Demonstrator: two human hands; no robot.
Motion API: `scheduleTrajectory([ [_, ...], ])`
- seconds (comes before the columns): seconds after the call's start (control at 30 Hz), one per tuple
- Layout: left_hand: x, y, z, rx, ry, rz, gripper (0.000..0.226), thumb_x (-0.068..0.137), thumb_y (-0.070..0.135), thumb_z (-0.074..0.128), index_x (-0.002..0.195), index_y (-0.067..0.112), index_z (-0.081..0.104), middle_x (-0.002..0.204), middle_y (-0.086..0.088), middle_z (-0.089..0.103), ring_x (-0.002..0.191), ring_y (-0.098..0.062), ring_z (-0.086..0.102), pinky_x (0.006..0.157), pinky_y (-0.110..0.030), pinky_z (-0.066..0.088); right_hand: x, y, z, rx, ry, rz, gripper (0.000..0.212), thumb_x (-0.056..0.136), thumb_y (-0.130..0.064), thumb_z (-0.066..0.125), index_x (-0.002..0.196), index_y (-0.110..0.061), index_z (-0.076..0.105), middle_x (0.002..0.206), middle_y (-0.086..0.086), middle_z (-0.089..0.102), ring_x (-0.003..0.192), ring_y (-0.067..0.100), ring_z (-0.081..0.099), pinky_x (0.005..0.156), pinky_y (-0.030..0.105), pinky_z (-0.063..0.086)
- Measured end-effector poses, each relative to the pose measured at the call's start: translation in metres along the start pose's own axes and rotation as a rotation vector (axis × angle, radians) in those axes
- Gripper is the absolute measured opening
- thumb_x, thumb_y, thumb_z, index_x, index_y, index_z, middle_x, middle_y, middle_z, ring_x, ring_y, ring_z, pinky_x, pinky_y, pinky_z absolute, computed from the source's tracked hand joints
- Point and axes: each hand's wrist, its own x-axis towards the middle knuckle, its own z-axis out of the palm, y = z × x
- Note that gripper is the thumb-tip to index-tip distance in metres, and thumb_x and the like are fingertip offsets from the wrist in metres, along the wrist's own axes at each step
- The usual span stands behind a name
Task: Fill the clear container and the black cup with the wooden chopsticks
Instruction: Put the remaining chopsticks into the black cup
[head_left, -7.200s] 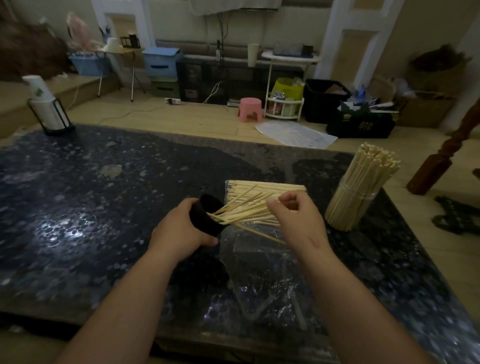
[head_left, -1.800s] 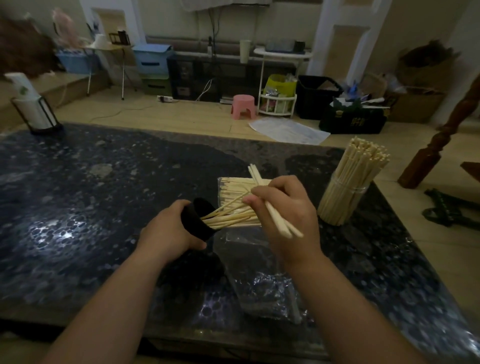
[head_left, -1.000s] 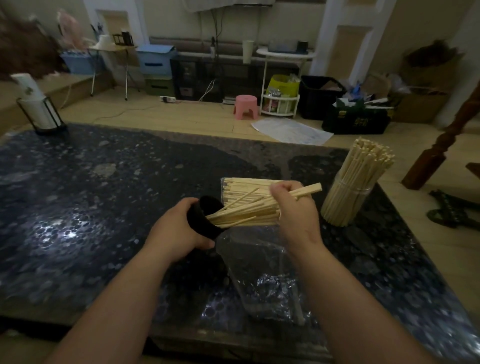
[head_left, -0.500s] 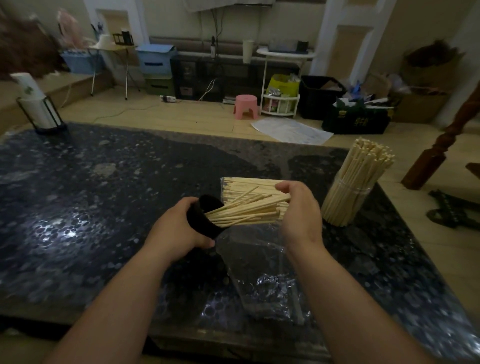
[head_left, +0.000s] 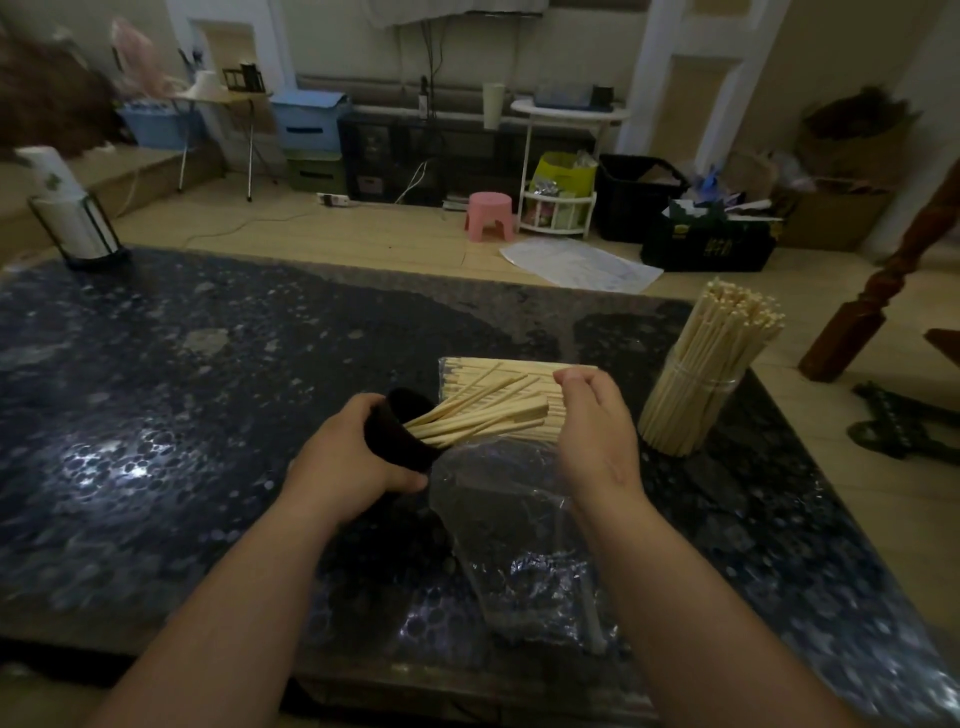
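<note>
Left hand (head_left: 347, 463) grips the one black cup (head_left: 393, 437), tipped, mouth pointing right. Chopsticks (head_left: 485, 415) jut out rightward. Right hand (head_left: 597, 434) fingers (head_left: 575, 376) loosely curled, holding nothing.

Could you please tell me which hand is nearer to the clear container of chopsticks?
The right hand is nearer. It hovers beside the clear container, apart from it. The left hand grips the black cup, on the far side of the right hand.

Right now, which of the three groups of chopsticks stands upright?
The bundle in the clear container, on the right. Those in the black cup lie nearly level, since the left hand holds it tipped; the rest lie flat in the plastic bag.
</note>
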Motion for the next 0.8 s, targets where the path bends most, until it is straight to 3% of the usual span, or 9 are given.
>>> scheduleTrajectory([
  [0.1, 0.001, -0.002, 0.000, 0.003, 0.008, 0.006, 0.099, 0.056, 0.031, 0.096, 0.140, 0.038, 0.043, 0.135, 0.002, 0.057, 0.123, -0.025, 0.054, 0.104, -0.049, 0.045, 0.003, 0.003, -0.001, 0.019, 0.032, 0.056, 0.020, 0.101, -0.027, 0.044, 0.097, -0.025, 0.064, 0.099, -0.009, 0.061, 0.093, 0.007, 0.055, 0.072, 0.026, 0.041],
  [0.27, 0.003, -0.005, 0.000, -0.011, 0.044, 0.034, 0.101, 0.061, 0.029, 0.095, 0.146, 0.035, 0.041, 0.139, -0.006, 0.051, 0.127, -0.028, 0.050, 0.102, -0.041, 0.045, 0.007, 0.013, -0.004, -0.040, 0.037, 0.122, 0.017, 0.101, -0.024, 0.048, 0.088, -0.025, 0.059, 0.093, -0.006, 0.059, 0.086, 0.012, 0.054, 0.068, 0.028, 0.040],
  [0.47, 0.003, -0.005, 0.002, -0.011, 0.042, 0.026, 0.101, 0.063, 0.032, 0.094, 0.147, 0.038, 0.038, 0.141, -0.010, 0.044, 0.129, -0.031, 0.048, 0.105, -0.041, 0.043, 0.010, 0.023, -0.005, -0.138, 0.013, 0.148, 0.016, 0.097, -0.010, 0.049, 0.097, -0.022, 0.061, 0.096, -0.005, 0.059, 0.084, 0.008, 0.052, 0.063, 0.025, 0.039],
  [0.53, 0.002, -0.004, 0.003, -0.008, 0.040, 0.016, 0.102, 0.064, 0.035, 0.094, 0.148, 0.039, 0.037, 0.141, -0.011, 0.044, 0.128, -0.032, 0.049, 0.104, -0.041, 0.043, 0.013, 0.025, -0.007, -0.239, -0.061, 0.147, 0.018, 0.094, -0.008, 0.051, 0.094, -0.021, 0.064, 0.093, -0.002, 0.062, 0.084, 0.014, 0.057, 0.067, 0.030, 0.048],
  [0.67, 0.001, -0.004, 0.003, -0.041, 0.050, 0.014, 0.103, 0.063, 0.041, 0.093, 0.149, 0.040, 0.035, 0.141, -0.012, 0.047, 0.128, -0.031, 0.050, 0.102, -0.040, 0.044, 0.016, 0.034, -0.010, -0.529, -0.279, 0.132, 0.020, 0.086, -0.012, 0.058, 0.068, -0.015, 0.065, 0.071, 0.006, 0.068, 0.075, 0.029, 0.065, 0.072, 0.043, 0.055],
  [0.8, -0.003, 0.000, 0.001, -0.044, 0.056, 0.025, 0.101, 0.066, 0.036, 0.092, 0.150, 0.038, 0.035, 0.142, -0.015, 0.041, 0.129, -0.032, 0.048, 0.105, -0.036, 0.040, 0.013, 0.046, -0.008, -0.670, -0.408, 0.122, 0.023, 0.085, -0.017, 0.054, 0.067, -0.014, 0.068, 0.075, 0.008, 0.071, 0.077, 0.030, 0.068, 0.078, 0.048, 0.058],
])
